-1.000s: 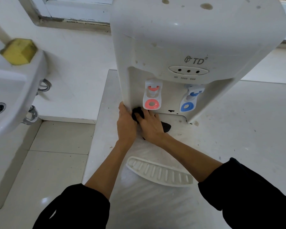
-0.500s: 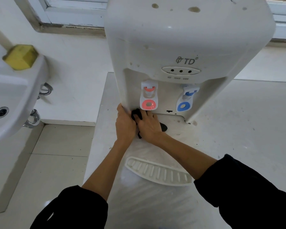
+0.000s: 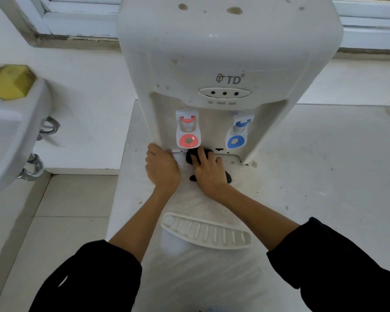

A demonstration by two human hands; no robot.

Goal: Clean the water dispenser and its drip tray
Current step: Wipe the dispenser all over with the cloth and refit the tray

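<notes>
A white water dispenser (image 3: 223, 52) stands on a pale counter (image 3: 324, 176), marked with brown spots on its top and front. In its recess, the right hand (image 3: 209, 174) presses a dark cloth (image 3: 193, 157) against the base of the machine; its fingers (image 3: 202, 157) lie spread and nearly straight over the cloth, which shows black both ahead of the fingertips and behind the heel of the palm. Just above those fingers hangs the red tap (image 3: 188, 129), and up and to their right the blue tap (image 3: 238, 131). The left hand (image 3: 162, 168) rests just left of the right one, apart from it by a narrow gap, with its fingers (image 3: 155, 148) laid against the lower left corner of the dispenser's front; whether they curl round the edge cannot be told, and they hold nothing loose. The drip tray (image 3: 206, 234), a long white slotted grille, lies flat on the counter behind both hands, toward the person, between the two bare forearms and touching neither. Black sleeves (image 3: 338, 262) are pushed up to the elbows. Well to the left of the left fingers a white sink (image 3: 14, 136) juts out, with a yellow sponge (image 3: 11, 82) on its rim. A window frame (image 3: 77, 23) runs beyond the dispenser.
</notes>
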